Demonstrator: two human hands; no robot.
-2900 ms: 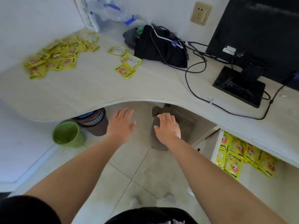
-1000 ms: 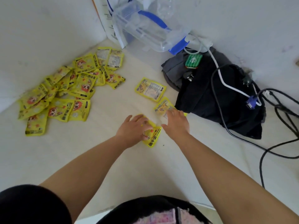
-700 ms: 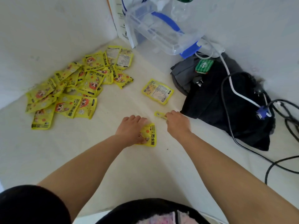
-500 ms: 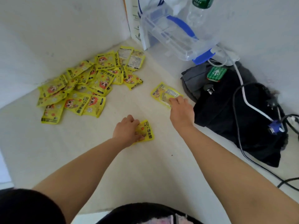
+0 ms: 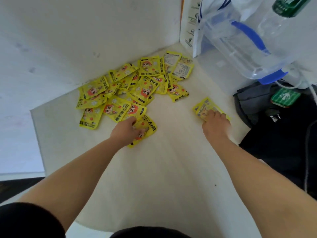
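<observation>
Nearest to me on the feed, both bare forearms run out from dark sleeves over the pale desk [image 5: 163,177]. The left hand [image 5: 126,130] lies on top of the left packet [image 5: 147,127], a yellow sachet lying flat on the desk at the near edge of the pile, its right and near ends sticking out from beneath the hand. The fingers are bent over it and close together, with their tips hidden, so I cannot tell whether they pinch the sachet or only press on it. Well apart to the right and slightly farther out, the right hand [image 5: 216,125] rests on the right packet [image 5: 203,107], which lies alone and flat with its far half showing. Those fingers are fairly straight and side by side, laid on the sachet's near half without curling round it. Just right of that hand lies a black bag [image 5: 283,134] with a green tag [image 5: 285,97] on it. Beyond the left hand the pile [image 5: 133,86] of yellow sachets spreads, overlapping, toward the corner where the white walls meet; most lie face up, and two at the far end show their printed backs. Farthest off, at the right, a clear box [image 5: 231,48] with blue trim leans on the wall, and a bottle [image 5: 281,16] with a green label stands behind it.
</observation>
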